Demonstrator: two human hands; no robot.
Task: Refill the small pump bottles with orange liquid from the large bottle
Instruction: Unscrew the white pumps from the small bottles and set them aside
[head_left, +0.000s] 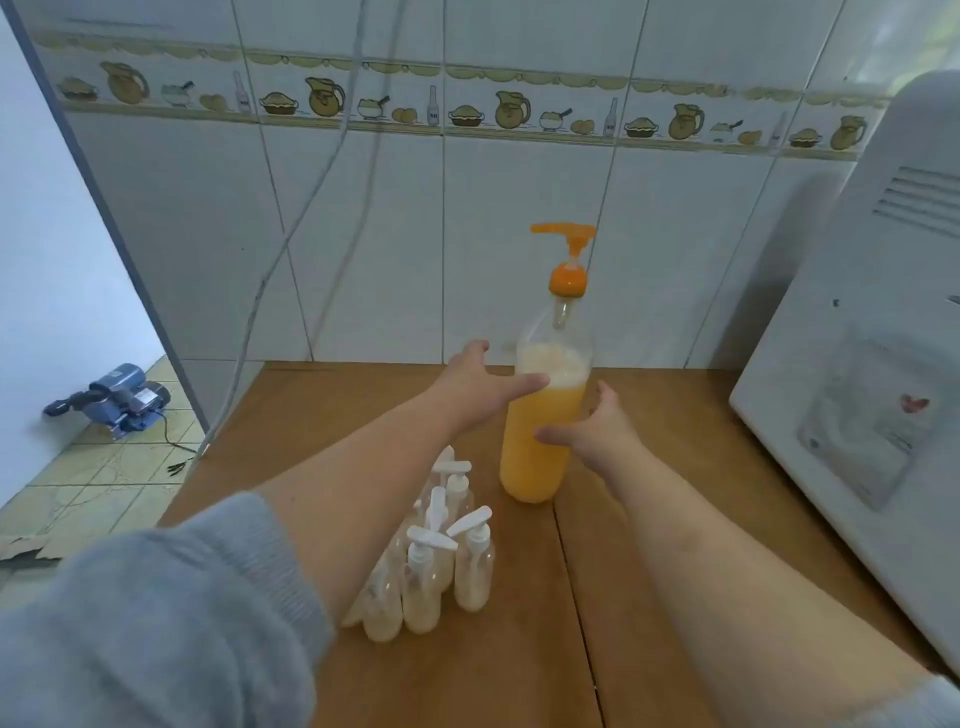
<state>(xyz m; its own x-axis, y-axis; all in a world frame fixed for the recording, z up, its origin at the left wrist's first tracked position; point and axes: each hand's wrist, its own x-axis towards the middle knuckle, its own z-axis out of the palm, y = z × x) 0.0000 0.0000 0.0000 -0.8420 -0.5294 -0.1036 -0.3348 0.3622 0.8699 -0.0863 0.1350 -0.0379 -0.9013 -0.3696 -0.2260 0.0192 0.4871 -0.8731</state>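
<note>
Large bottle (540, 431) flanked by spread hands, thumbs touching.

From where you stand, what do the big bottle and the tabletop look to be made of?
The large bottle looks like clear, glossy plastic: the orange liquid and foam show through its wall, and its orange pump top seems opaque plastic. The table looks like brown wood or wood laminate with a smooth matte face and a visible seam.

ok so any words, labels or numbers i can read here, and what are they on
None can be read.
Clear label sheet on the white appliance: print too blurred.
Small painted bottles on the wall tile border: marks too small.
Large clear bottle of orange liquid: no label visible.
</note>
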